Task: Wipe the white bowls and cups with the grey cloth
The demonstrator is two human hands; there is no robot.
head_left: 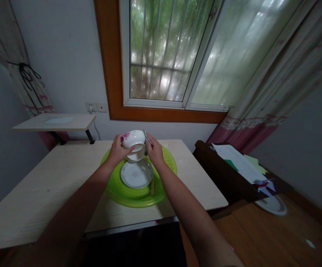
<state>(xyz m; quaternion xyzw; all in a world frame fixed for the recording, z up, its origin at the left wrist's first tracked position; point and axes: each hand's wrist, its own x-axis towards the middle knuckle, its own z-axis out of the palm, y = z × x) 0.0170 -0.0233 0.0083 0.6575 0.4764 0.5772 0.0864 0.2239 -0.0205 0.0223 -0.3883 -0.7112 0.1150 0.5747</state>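
My left hand [119, 150] is closed on a white bowl [134, 138] with a pink flower print, its thumb over the near side. The bowl is tilted above a second white bowl or cup [135, 155], whose lower part shows beneath it. Beside the bowl's right side, my right hand [154, 151] is closed around a thin grey metal utensil [147, 137]; its kind is hard to make out. A white plate [137, 174] lies in a round green tray [122, 198] under my hands. Light wooden chopsticks [152, 185] rest at the plate's right.
The tray stands on a pale wooden table [66, 178]. A small raised shelf [57, 122] is at the back left. Right of the table is a dark brown piece of furniture [222, 178] with papers [236, 159] on it. A window [163, 55] is behind.
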